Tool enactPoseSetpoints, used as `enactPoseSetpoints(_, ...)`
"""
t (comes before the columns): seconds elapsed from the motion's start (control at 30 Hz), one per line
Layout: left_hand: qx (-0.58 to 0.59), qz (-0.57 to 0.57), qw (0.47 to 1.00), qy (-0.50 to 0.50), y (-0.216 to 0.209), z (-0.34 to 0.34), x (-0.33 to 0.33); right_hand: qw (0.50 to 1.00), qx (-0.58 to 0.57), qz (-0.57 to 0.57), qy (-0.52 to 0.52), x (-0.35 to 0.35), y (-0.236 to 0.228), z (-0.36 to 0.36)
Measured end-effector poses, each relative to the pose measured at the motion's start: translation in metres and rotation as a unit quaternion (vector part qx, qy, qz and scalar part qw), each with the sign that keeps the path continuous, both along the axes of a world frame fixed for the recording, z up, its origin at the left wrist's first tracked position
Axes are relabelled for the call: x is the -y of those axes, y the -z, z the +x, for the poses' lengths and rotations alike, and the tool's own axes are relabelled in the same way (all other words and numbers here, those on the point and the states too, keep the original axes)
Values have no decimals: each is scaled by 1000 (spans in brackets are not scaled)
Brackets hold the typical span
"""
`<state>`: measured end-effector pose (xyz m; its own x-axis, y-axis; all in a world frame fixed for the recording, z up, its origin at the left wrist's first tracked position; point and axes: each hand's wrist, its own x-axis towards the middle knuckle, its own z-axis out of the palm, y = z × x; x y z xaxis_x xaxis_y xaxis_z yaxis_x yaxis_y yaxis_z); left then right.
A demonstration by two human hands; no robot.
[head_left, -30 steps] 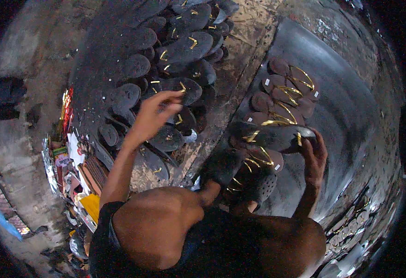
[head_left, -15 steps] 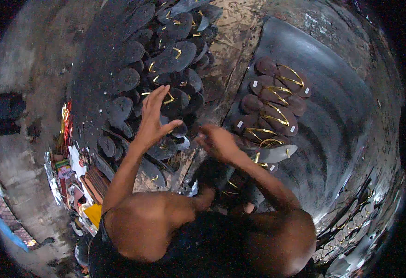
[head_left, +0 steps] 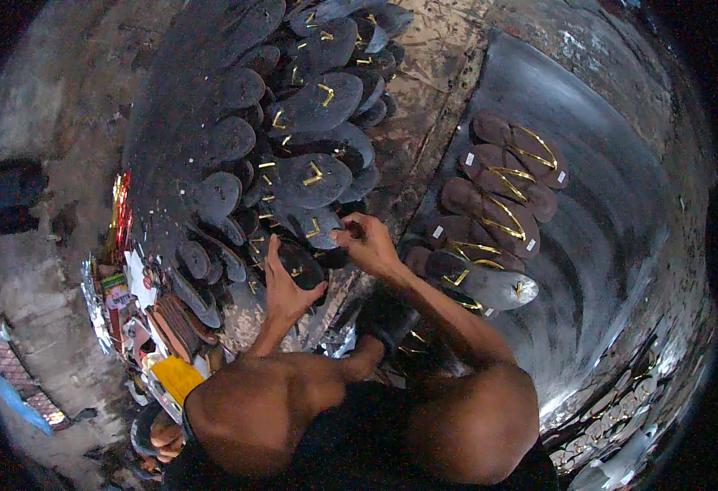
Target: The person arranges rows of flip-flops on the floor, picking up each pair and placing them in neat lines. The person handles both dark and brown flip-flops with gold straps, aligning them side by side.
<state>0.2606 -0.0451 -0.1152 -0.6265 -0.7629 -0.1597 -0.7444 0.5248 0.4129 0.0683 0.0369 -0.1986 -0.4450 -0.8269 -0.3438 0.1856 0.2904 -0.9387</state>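
Left of centre lies a heap of dark sandal soles (head_left: 318,98) with short gold strap ends showing on them. My left hand (head_left: 285,286) is at the heap's near edge, thumb and fingers apart, beside a black sole (head_left: 300,263). I cannot tell whether it touches that sole. My right hand (head_left: 369,245) has its fingers pinched at the right end of a grey sole (head_left: 314,222) in the heap. To the right, brown sandals with gold straps (head_left: 502,184) lie in an overlapping row. At the row's near end is a grey sole (head_left: 502,288) with gold strap parts.
A dark sheet (head_left: 596,221) spreads under the sandal row. Papers, brown pieces and a yellow piece (head_left: 177,378) are piled at my left, below shiny red and gold strips (head_left: 121,204). More sandals (head_left: 621,409) lie at the lower right.
My left hand has come down toward me from over the heap. My right hand, blurred before, is now at the grey sole's end. The whole view has shifted slightly.
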Motion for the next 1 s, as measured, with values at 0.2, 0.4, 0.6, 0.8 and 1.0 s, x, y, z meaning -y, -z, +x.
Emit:
enactPoseSetpoints(0.2, 64, 54, 996, 23, 0, 15, 11, 962, 271, -12, -12, -17, 5, -2)
enactPoseSetpoints(0.4, -21, 26, 999, 17, 2, 4, 10, 984, 165, -9, -61, -36, 37, 10)
enactPoseSetpoints(0.6, 63, -30, 997, -10, 25, 14, 1, 983, 159, -68, -68, -55, 4, -2)
enactPoseSetpoints(0.8, -154, -113, 981, 41, -51, 22, 36, 999, 22, 9, -41, -138, -90, -78)
enactPoseSetpoints(1.0, -67, 213, 945, 238, -135, -179, -8, 992, -77, -10, -96, -128, -138, -156)
